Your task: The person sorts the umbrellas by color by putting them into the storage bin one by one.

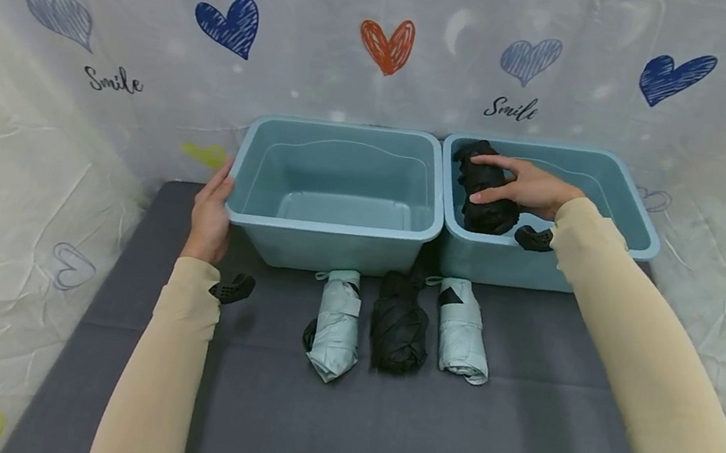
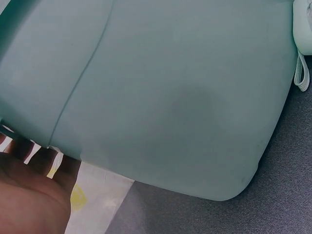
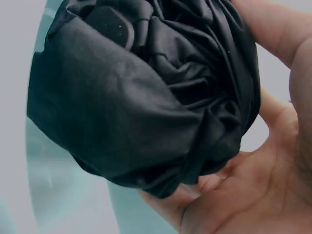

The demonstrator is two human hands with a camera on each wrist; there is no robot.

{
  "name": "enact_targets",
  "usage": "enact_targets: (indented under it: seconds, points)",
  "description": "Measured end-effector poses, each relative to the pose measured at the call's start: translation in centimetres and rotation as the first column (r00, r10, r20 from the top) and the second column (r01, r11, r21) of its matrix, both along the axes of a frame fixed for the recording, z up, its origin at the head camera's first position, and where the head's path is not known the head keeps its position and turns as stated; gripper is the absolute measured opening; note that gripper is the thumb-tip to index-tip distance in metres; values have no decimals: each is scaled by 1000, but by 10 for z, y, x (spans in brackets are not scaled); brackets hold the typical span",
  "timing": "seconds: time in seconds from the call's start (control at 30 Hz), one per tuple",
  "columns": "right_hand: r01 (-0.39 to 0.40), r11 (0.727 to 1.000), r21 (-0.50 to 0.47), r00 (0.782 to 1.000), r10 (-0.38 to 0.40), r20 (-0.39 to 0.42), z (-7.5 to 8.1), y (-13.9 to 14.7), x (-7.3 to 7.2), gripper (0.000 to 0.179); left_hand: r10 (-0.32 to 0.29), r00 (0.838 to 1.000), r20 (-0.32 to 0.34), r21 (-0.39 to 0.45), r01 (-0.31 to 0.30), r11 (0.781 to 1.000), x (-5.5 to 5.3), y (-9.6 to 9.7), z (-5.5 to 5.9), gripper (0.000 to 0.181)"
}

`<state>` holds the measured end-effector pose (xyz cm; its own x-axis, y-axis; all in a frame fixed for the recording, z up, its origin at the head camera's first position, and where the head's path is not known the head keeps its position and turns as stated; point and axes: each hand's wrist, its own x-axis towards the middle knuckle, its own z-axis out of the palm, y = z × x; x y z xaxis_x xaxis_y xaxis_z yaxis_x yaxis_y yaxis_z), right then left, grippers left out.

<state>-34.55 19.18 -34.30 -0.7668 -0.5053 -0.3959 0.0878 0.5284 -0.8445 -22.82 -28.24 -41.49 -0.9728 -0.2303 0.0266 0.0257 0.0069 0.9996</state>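
Note:
My right hand [image 1: 534, 189] grips a black folded umbrella [image 1: 483, 190], thumb and fingers spread round it, within the left part of the right-hand blue-green bin [image 1: 625, 190]. Close up in the right wrist view, the umbrella's bunched black cloth [image 3: 126, 107] fills the space before the palm. My left hand [image 1: 211, 217] rests against the left side of the other blue-green bin [image 1: 334, 231]; its fingers look fairly straight, with the tips partly hidden at the rim. In front of the bins lie a pale green folded umbrella [image 1: 338, 325], a black one [image 1: 400, 323] and another pale green one [image 1: 463, 329].
Both bins stand side by side at the back of a dark grey cloth-covered table [image 1: 330, 435]. Behind and beside them hangs a pale curtain [image 1: 308, 35] printed with hearts. Black wrist straps [image 1: 232, 289] sit on both forearms.

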Motion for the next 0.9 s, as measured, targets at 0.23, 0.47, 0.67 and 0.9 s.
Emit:
enact_targets:
  seconds: [0.23,0.47,0.67,0.9]
  points:
    - [-31,994,106,999,29,27,-14,-10,-11,84,-2,1000,-4,8,2,1000,1,0,-2,50]
    - [-93,980,175,996,88,33,-19,-17,-19,87,-6,1000,-18,1,6,1000,3,1,0,50]
    - [-133,961,242,991,137,2,-24,-20,-23,88,-6,1000,-27,-3,6,1000,3,-1,2,50]
    - [-196,920,338,974,222,-39,-35,-20,-29,91,4,1000,-12,-2,-4,1000,2,0,1,50]
